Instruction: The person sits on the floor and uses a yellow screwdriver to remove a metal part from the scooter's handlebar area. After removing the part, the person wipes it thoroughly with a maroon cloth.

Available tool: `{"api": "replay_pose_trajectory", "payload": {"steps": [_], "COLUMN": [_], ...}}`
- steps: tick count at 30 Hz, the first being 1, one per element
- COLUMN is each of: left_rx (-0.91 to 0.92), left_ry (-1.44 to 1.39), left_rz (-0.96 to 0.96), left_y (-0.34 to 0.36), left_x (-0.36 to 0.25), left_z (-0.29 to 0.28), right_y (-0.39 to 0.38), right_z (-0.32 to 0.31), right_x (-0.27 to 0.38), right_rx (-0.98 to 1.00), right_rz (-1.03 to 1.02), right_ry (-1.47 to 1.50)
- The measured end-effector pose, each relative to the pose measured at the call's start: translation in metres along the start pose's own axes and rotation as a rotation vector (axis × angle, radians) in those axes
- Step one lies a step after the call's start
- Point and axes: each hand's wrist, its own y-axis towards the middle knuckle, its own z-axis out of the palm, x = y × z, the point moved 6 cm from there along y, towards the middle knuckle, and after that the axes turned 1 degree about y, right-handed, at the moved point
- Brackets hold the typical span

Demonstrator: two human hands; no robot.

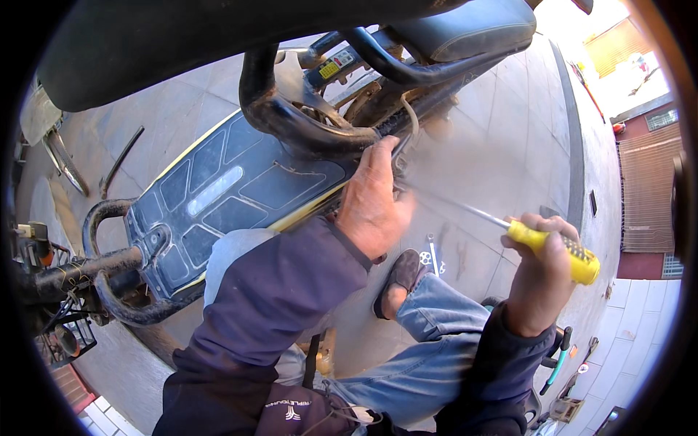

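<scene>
A yellow-handled screwdriver [560, 256] sits in my right hand [539, 287], which is closed around its grip. The metal shaft points left toward the scooter's side, and its tip is lost in a blur near my left thumb. My left hand [374, 203] lies against the bent black frame tube [313, 134] of a scooter. Its fingers reach up along the tube, and the blurred thumb stands apart from them. What lies behind the fingers is hidden. The dark footboard [240, 182] with yellow edging extends left of this hand.
A padded seat [465, 29] overhangs at the top, with a dark covered bar [196, 51] to its left. Small tools [432, 256] lie on the tiled floor beside my shoe [402, 280]. More tools with a teal handle [558, 363] lie at lower right. A black rod [122, 161] lies far left.
</scene>
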Motion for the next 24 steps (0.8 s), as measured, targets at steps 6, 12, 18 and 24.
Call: {"api": "replay_pose_trajectory", "payload": {"steps": [6, 12, 18, 24], "left_rx": [0.11, 0.141, 0.116, 0.113], "left_ry": [-0.013, 0.079, 0.142, 0.087], "left_rz": [-0.068, -0.073, -0.035, -0.106], "left_y": [0.0, -0.001, -0.003, -0.003], "left_x": [0.001, 0.005, -0.005, -0.01], "left_z": [0.006, 0.007, -0.009, -0.017], "right_y": [-0.001, 0.001, 0.01, 0.015], "right_z": [-0.016, -0.032, -0.053, -0.026], "right_x": [0.003, 0.011, 0.013, -0.002], "right_rx": [-0.088, -0.195, -0.299, -0.189], "right_rz": [-0.05, -0.128, -0.239, -0.153], "right_ry": [0.019, -0.006, -0.035, -0.294]}}
